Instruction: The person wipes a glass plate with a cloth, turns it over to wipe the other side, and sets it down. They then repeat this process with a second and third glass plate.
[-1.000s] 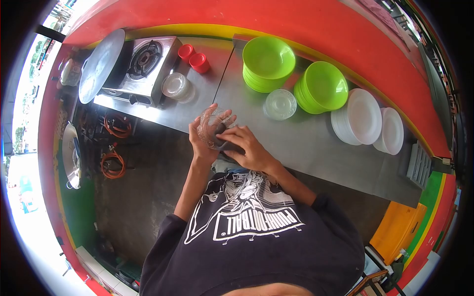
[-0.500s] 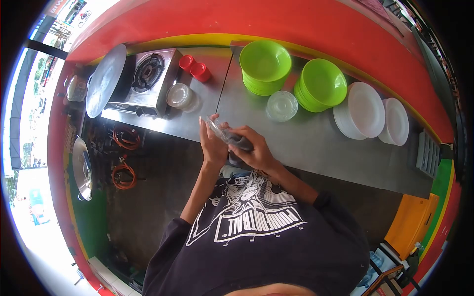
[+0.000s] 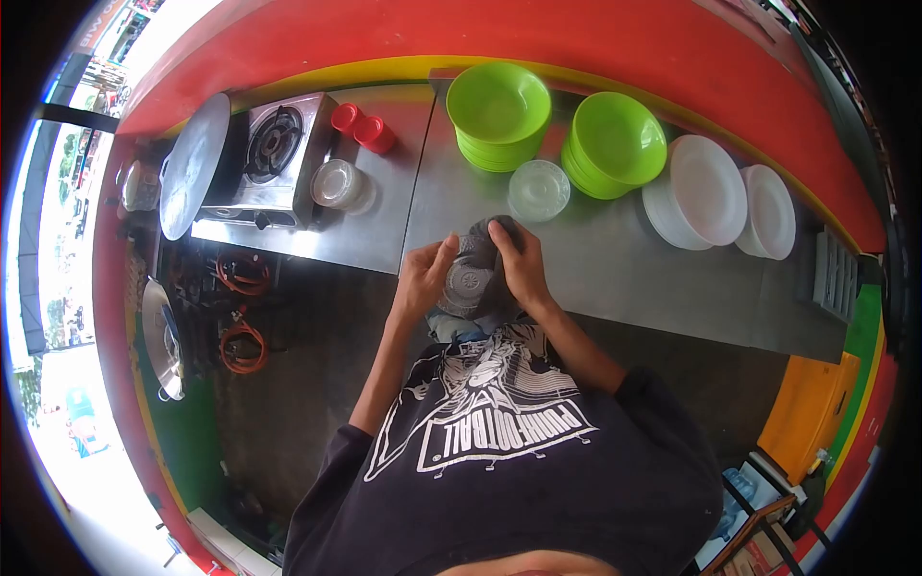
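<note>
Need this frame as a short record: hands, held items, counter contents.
left_hand: person's left hand, gripping the near-left edge of a clear patterned dish
right_hand: person's right hand, holding a dark grey cloth against the dish
surface: metal counter
counter_left: gas stove; right of it, two red containers and clear dishware
counter_right: two stacks of green bowls, more clear dishware in front, then white dishes in two stacks
</note>
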Available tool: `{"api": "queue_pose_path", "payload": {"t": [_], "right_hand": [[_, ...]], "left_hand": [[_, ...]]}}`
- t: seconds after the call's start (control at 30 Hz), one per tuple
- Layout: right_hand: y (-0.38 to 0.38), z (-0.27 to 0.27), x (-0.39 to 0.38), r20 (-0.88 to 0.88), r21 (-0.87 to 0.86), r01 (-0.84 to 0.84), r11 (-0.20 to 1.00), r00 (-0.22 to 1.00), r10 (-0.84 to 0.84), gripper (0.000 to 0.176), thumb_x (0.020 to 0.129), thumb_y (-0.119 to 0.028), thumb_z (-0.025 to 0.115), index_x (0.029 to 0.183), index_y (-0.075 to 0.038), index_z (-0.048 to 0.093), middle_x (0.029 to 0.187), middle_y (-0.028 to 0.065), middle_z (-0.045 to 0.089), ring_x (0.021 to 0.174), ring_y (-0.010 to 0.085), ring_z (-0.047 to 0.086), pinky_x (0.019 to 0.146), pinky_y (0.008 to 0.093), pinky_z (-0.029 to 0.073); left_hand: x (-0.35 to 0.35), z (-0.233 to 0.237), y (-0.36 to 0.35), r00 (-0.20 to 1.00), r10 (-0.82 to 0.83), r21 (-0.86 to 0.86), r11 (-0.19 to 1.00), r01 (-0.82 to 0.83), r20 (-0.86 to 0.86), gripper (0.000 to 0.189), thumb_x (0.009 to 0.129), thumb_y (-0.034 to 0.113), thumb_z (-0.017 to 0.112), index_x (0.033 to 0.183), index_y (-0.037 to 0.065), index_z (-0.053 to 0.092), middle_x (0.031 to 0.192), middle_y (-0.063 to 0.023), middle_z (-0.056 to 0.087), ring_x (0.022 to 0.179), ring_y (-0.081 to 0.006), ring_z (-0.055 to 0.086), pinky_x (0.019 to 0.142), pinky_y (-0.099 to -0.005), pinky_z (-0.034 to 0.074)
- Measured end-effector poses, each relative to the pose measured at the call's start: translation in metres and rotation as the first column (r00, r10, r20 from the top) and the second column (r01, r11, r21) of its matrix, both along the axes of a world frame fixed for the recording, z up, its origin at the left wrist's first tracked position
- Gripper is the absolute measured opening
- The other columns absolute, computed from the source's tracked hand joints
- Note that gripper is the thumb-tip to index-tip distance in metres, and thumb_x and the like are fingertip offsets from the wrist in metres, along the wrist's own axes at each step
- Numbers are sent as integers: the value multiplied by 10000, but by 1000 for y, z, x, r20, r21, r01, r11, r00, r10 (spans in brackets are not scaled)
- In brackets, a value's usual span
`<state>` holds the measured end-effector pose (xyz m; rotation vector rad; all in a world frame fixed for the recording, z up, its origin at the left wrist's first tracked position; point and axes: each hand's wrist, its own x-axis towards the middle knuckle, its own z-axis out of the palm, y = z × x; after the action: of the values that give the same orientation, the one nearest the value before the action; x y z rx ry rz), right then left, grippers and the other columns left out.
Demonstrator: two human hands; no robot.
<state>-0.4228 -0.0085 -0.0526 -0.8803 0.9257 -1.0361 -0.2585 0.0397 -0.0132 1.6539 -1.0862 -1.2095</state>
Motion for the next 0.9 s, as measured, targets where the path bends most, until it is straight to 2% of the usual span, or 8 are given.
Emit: {"api": "queue_pose_path", "payload": {"t": [0.1,0.23,0.33,0.53,0.67,0.77,0.83,0.9], "right_hand": [[0,9,-3,-49,1,23,1000,999,-23,305,1014,-287,625,971,9,687,874,1,660,816,81,568,763,259,468],[-9,9,0,-28,60,182,982,983,-180,330,1008,-306,631,972,18,683,873,15,663,812,87,574,754,264,468],[-13,11,4,159,363,290,885,917,-365,360,1005,-332,631,987,24,683,873,20,662,811,101,580,755,277,470],[-10,-13,3,-185,-36,171,985,967,-174,370,999,-337,630,991,30,675,858,39,661,813,128,588,758,304,477],[-7,-9,4,-224,-88,84,993,969,-102,352,997,-321,630,998,28,676,859,42,666,811,128,585,756,302,474],[-9,-8,2,-164,-12,40,999,986,-41,338,994,-313,635,1008,22,682,869,34,670,818,130,583,767,304,471],[-13,2,0,-57,95,68,993,996,-62,338,992,-314,637,1012,20,686,887,39,672,836,134,586,783,307,471],[-18,1,3,2,231,212,950,976,-219,336,994,-310,634,1029,21,684,926,50,676,866,139,588,806,308,469]], "left_hand": [[3,-2,-3,982,-110,2,994,112,155,568,1055,465,512,733,9,611,596,59,471,550,-44,442,494,-257,345],[-12,-4,3,977,126,-82,986,-142,-175,616,1073,499,428,751,17,635,625,-2,584,547,-71,517,508,-246,401],[-35,3,5,919,231,-67,962,-265,-319,642,1085,525,330,821,15,615,764,-97,728,555,-92,604,532,-230,493],[-22,6,5,978,144,57,989,-137,-152,570,1093,469,362,881,-17,574,802,-147,749,546,-116,621,508,-243,511],[1,12,-3,967,-161,113,984,140,200,501,1088,406,434,904,-40,568,769,-138,738,583,-126,641,532,-270,525],[3,18,-9,948,-255,205,955,215,193,484,1086,432,424,949,-1,594,773,-143,733,717,-159,711,632,-259,548],[-6,9,-5,988,-85,42,995,92,-132,449,1088,421,423,1018,7,583,846,-158,739,742,-174,714,678,-265,558],[-24,7,-2,913,65,-1,997,-71,-404,435,1090,421,415,1068,14,567,920,-174,741,768,-190,718,707,-271,564]]}}
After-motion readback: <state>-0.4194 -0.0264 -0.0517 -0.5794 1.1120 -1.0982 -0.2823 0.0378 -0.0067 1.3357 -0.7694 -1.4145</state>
